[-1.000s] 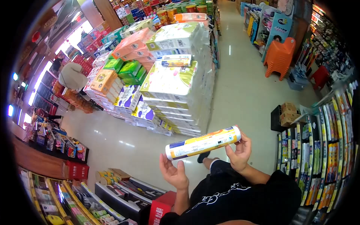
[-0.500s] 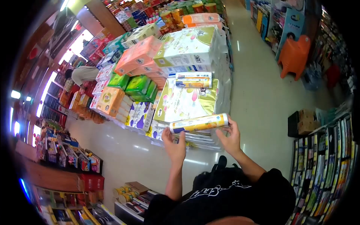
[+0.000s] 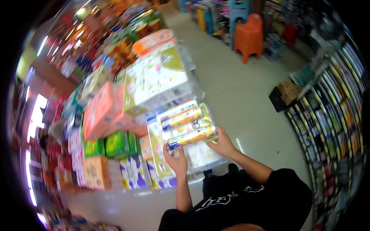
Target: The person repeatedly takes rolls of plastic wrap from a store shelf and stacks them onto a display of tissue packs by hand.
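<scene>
A long yellow-and-white packaged roll (image 3: 194,136) with a blue end lies level between my two hands, close over a white-and-olive tissue pack (image 3: 202,152). My left hand (image 3: 177,159) grips the blue end, thumb and fingers around it. At the other end, my right hand (image 3: 224,144) holds the roll between thumb and fingers. Just beyond it, similar rolls (image 3: 180,118) rest side by side on the same tissue pack.
Behind stands a taller stack of tissue packs (image 3: 158,77), with pink packs (image 3: 104,109) and green packs (image 3: 116,144) to its left. An orange stool (image 3: 249,36) stands across the aisle. Shelves (image 3: 327,127) line the right. A bending person (image 3: 58,133) is at far left.
The view has turned and come nearer the stack. Both hands have carried the roll forward, from the pack's near edge to beside the other rolls.
</scene>
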### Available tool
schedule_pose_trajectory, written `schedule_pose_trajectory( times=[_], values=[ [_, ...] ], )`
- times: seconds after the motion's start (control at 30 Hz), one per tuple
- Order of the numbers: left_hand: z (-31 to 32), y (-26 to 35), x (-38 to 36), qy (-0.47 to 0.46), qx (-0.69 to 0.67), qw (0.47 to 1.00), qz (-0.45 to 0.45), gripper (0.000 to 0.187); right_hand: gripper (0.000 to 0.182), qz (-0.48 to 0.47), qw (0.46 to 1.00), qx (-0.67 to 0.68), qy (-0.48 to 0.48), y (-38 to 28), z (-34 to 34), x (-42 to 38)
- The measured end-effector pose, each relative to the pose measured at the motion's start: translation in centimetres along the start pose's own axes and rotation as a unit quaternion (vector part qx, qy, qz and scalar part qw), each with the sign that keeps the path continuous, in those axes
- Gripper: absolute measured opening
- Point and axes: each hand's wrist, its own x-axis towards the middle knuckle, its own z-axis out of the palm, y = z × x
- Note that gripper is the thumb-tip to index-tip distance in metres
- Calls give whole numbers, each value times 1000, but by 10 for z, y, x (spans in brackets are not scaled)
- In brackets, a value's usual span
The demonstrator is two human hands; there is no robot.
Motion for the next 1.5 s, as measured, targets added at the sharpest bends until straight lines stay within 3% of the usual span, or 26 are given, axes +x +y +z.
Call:
schedule_pose_trajectory(
  times=[0.13, 0.23, 0.37, 0.43, 0.53, 0.6, 0.63, 0.67, 0.73, 0.8, 0.83, 0.9, 0.97, 1.03, 1.07, 1.1, 1.13, 1.17, 1.23, 1.27, 1.3, 1.37, 1.43, 1.5],
  values=[
    [5, -42, 54, -58, -27, 998, -9, 70, 66, -12, 996, -1, 90, 18, 40, 41],
    [10, -69, 77, -99, -48, 992, 64, 76, 64, 33, 992, -55, 107, 35, 55, 57],
    [3, -62, 80, -111, 73, 987, 88, 81, 64, 35, 988, -104, 105, 29, 50, 61],
    [3, -70, 86, -126, 55, 986, 98, 82, 65, 37, 991, -96, 91, 27, 43, 62],
    [2, -64, 84, -179, -41, 979, 88, 80, 65, 4, 997, -45, 59, 38, 34, 59],
    [7, -50, 71, -85, 183, 970, 135, 79, 55, -13, 981, 173, 82, 46, 32, 51],
    [11, -39, 63, -87, 187, 967, 153, 79, 55, -22, 978, 185, 94, 47, 24, 41],
    [16, -26, 53, -56, 230, 947, 219, 79, 55, 96, 960, 236, 112, 49, 14, 26],
    [26, -4, 25, -36, 266, 909, 317, 79, 55, 204, 924, 294, 134, 78, -1, -8],
    [48, 15, -18, -83, 228, 912, 332, 78, 56, 109, 972, 87, 191, 137, -15, -47],
    [64, 25, -45, -131, 194, 913, 333, 77, 56, 112, 965, 87, 219, 137, -48, -72],
    [97, 38, -106, -175, 180, 892, 375, 69, 59, 29, 997, -21, 68, 139, -122, -146],
    [138, 37, -159, -361, 146, 829, 401, 63, 57, 127, 988, -16, 85, 134, -207, -219],
    [178, 55, -214, -551, 217, 654, 471, 61, 54, 111, 916, -131, 362, 190, -252, -278],
    [196, 66, -238, -569, 213, 630, 485, 61, 52, 160, 865, -117, 461, 174, -277, -308],
    [213, 78, -265, -678, 257, 501, 473, 62, 50, 203, 804, -107, 549, 149, -301, -338],
    [225, 87, -291, -763, 297, 361, 446, 64, 50, 215, 792, -107, 561, 142, -315, -367],
    [229, 104, -316, -769, 292, 345, 453, 64, 49, 182, 765, -56, 615, 138, -327, -393],
    [237, 142, -357, -777, 163, 414, 447, 65, 48, 148, 718, -11, 680, 125, -355, -443],
    [246, 145, -373, -726, 133, 425, 524, 66, 48, 125, 702, -11, 701, 115, -364, -468],
    [252, 151, -385, -731, 132, 410, 529, 66, 48, 102, 686, -11, 721, 113, -371, -487],
    [260, 165, -410, -652, 153, 445, 595, 65, 50, 121, 635, -21, 763, 120, -384, -520],
    [274, 162, -421, -706, 178, 403, 554, 66, 52, 137, 576, -54, 804, 121, -396, -545],
    [294, 148, -435, -755, 193, 364, 510, 68, 56, 161, 587, -35, 792, 116, -407, -566]
  ],
)
